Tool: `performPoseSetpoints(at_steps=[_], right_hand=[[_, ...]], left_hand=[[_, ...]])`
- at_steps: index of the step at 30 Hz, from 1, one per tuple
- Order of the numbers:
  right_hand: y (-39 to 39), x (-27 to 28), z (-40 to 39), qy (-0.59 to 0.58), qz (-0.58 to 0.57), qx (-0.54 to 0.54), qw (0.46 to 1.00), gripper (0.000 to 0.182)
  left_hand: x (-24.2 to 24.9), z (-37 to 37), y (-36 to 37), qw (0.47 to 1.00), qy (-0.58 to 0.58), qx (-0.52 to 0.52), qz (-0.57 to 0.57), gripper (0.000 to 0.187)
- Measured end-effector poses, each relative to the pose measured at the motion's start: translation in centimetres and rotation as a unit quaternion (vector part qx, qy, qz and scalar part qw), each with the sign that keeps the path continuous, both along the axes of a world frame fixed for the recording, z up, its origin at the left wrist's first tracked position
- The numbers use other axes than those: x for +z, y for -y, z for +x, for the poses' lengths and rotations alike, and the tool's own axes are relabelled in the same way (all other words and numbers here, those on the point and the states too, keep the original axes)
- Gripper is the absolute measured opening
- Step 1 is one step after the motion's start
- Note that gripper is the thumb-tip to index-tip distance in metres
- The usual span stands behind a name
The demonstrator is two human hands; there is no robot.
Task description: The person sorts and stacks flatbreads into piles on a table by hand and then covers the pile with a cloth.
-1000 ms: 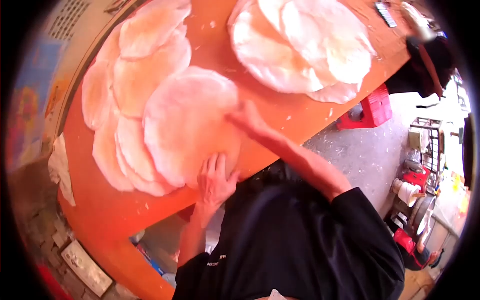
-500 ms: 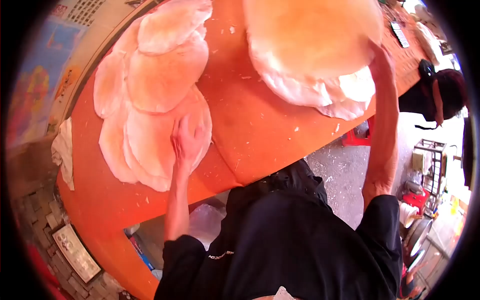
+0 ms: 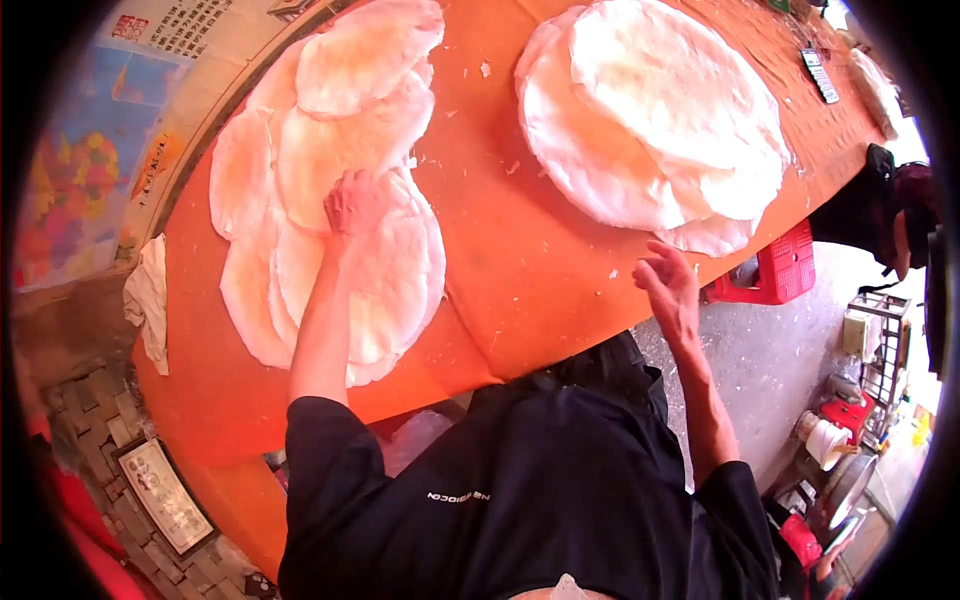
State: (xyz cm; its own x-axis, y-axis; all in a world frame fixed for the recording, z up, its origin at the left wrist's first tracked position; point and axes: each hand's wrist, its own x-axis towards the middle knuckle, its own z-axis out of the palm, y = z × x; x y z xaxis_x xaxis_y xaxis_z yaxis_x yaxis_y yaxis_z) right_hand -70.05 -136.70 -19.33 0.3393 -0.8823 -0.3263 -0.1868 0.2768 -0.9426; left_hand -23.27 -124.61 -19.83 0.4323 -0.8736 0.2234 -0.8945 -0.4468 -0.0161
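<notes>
Overlapping round, thin, pale flatbreads (image 3: 370, 130) lie in a group on the left of the orange table. Over the lower ones, near where their edges overlap, is my left hand (image 3: 355, 203). Its fingers are curled and appear closed on the edge of a flatbread, though the fingertips are partly hidden. A second stack of flatbreads (image 3: 680, 90) lies on the right, its top sheet creased and off-centre. Just below that stack, over the table's front edge, my right hand (image 3: 670, 285) is empty, with fingers loosely bent and apart.
Crumbs dot the orange table (image 3: 520, 290). A calculator or remote-like device (image 3: 820, 75) lies far right. A white cloth (image 3: 148, 300) hangs at the left edge. Beyond the table's right side are a red plastic stool (image 3: 785, 265), a dark bag-like shape and a metal rack (image 3: 885, 330).
The large flatbread at my right hand now lies on the right stack, and that hand has drawn back toward me. My left hand has moved up the left flatbreads, its fingers more curled.
</notes>
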Motion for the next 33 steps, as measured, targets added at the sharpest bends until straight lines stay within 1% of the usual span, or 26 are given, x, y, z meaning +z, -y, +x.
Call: performPoseSetpoints(at_steps=[4,5,6,7,8,9,10,11,13,14,15,16,17,18,19,20,21,23,24,25,26,28,29,31,32,33], right_hand=[[-0.7,2.0,3.7,0.025,0.044,0.027,0.998,0.038],[-0.6,2.5,4.5,0.042,0.066,0.038,0.996,0.037],[-0.8,2.7,5.3,0.058,0.091,0.050,0.993,0.037],[-0.9,2.5,6.3,0.088,0.120,0.060,0.987,0.042],[-0.9,2.2,7.5,0.087,0.123,0.060,0.987,0.042],[-0.8,1.9,8.8,0.124,0.222,0.077,0.964,0.046],[-0.8,1.4,9.9,0.158,0.320,0.090,0.930,0.051],[-0.7,0.5,10.8,0.154,0.323,0.085,0.930,0.051],[-1.2,-1.3,12.3,0.251,0.445,0.122,0.851,0.057],[-2.3,1.1,13.1,0.322,0.403,0.070,0.854,0.055],[-2.0,-1.5,12.8,0.225,0.381,0.098,0.891,0.049],[-1.4,-4.0,12.5,0.125,0.352,0.124,0.919,0.043],[-1.8,-3.8,12.4,0.121,0.350,0.118,0.922,0.043],[-2.6,-3.2,12.5,0.121,0.202,0.127,0.964,0.036],[-2.6,-2.6,12.7,0.113,0.045,0.135,0.983,0.030],[-2.0,-0.2,13.6,0.075,0.037,0.151,0.985,0.032],[-1.3,2.2,14.4,0.073,-0.032,0.151,0.985,0.029],[0.8,7.8,15.0,0.079,-0.101,0.149,0.980,0.029],[2.5,9.0,15.1,0.025,-0.103,0.170,0.980,0.029],[4.3,10.6,14.5,0.014,-0.074,0.185,0.980,0.027],[5.1,12.9,13.2,0.067,-0.041,0.104,0.991,0.024],[10.0,11.7,9.9,0.096,-0.086,0.098,0.987,0.021],[11.4,13.1,7.7,-0.043,-0.120,0.068,0.990,0.033],[17.8,9.2,1.7,-0.112,-0.199,0.010,0.973,0.029],[19.9,8.3,-0.9,-0.048,-0.122,-0.027,0.991,0.036],[21.7,6.6,-3.5,-0.066,-0.165,-0.066,0.982,0.042]], left_hand=[[3.2,3.0,-0.7,0.999,0.049,-0.015,0.017,0.015],[6.0,0.7,-0.8,0.995,0.054,-0.047,-0.065,0.015],[8.1,-1.7,-1.4,0.996,0.050,-0.060,-0.051,0.014],[9.2,-4.1,-2.3,0.996,0.047,-0.071,-0.039,0.015],[9.3,-6.6,-3.5,0.995,0.032,-0.097,0.003,0.014],[9.8,-9.9,-4.2,0.991,0.017,-0.123,0.045,0.013],[10.2,-13.8,-4.3,0.989,-0.071,-0.128,-0.037,0.010],[8.9,-15.9,-5.2,0.975,-0.136,-0.161,-0.074,0.005],[5.4,-20.0,-7.4,0.972,-0.165,-0.166,-0.009,0.003],[4.4,-21.8,-8.2,0.964,-0.196,-0.177,0.010,0.005],[3.8,-23.4,-8.5,0.961,-0.206,-0.182,-0.011,0.015],[4.2,-24.4,-9.2,0.955,-0.244,-0.163,0.026,0.035],[4.0,-24.8,-9.9,0.955,-0.253,-0.153,0.000,0.040],[3.6,-25.3,-10.4,0.953,-0.265,-0.147,-0.028,0.045],[3.7,-25.1,-10.9,0.957,-0.249,-0.141,-0.057,0.046],[3.8,-24.3,-11.4,0.960,-0.232,-0.133,-0.084,0.048],[3.4,-23.3,-12.0,0.967,-0.202,-0.109,-0.112,0.047],[2.6,-21.3,-12.8,0.975,-0.163,-0.050,-0.142,0.047],[2.5,-20.4,-13.1,0.977,-0.155,-0.015,-0.143,0.048],[2.3,-19.6,-13.1,0.978,-0.154,-0.012,-0.142,0.048],[1.8,-18.6,-12.9,0.984,-0.128,-0.006,-0.120,0.050],[0.5,-17.5,-12.6,0.991,-0.096,0.016,-0.094,0.053],[-0.4,-17.2,-12.8,0.995,-0.080,0.013,-0.050,0.056],[-0.8,-16.2,-13.3,0.998,-0.061,0.026,0.001,0.059],[-0.9,-15.8,-13.4,0.996,-0.089,0.020,-0.002,0.060],[-1.0,-15.4,-13.5,0.993,-0.117,0.012,-0.009,0.060]])
